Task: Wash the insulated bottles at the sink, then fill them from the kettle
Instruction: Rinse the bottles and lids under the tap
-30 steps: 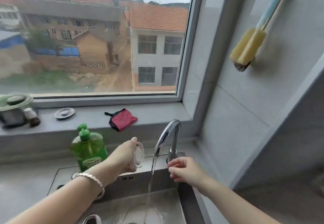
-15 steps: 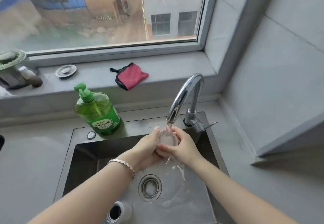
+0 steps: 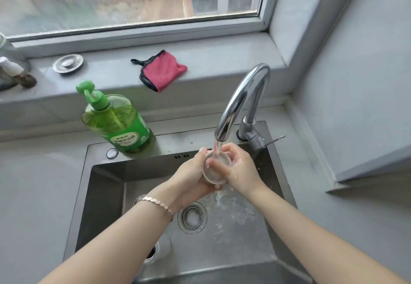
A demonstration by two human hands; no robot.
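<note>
you gripped the small round translucent cap (image 3: 214,170) in both hands, left hand (image 3: 191,178) and right hand (image 3: 241,169), open side up, directly under the curved chrome tap (image 3: 239,103).

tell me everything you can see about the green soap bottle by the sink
The green soap bottle is translucent plastic with a green pump head and a green label printed in white. It looks nearly full, stands upright on the sink's back ledge, left of the tap, below the windowsill. Neither hand touches it.
</note>
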